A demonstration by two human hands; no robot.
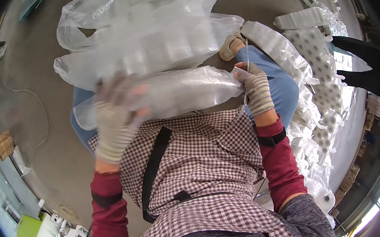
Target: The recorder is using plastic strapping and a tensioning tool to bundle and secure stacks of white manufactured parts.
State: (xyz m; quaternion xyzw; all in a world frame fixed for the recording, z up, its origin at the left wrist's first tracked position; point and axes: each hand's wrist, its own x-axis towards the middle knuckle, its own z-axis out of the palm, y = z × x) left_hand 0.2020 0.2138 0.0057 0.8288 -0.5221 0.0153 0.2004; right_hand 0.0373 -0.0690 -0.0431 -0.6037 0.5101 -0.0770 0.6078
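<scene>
A long clear plastic bag (191,88) with pale, roll-like shapes inside lies across my lap. At its right end, my right hand (254,84), in a striped fingerless glove, pinches the gathered plastic. A thin white cord (247,53) passes by that hand and hangs down over the apron. My left hand (118,109), gloved the same way, is over the bag's left part. Motion smears its fingers, so their grip does not show. Just beyond my knees lie several similar filled bags (160,43), side by side, with loose plastic ends flaring out.
To the right rises a large heap of bagged white rolls (315,60), close to my right leg. A pale cable (43,110) curves over the grey floor on the left. A green-and-white box-like object (29,232) stands at the lower left, beside some equipment.
</scene>
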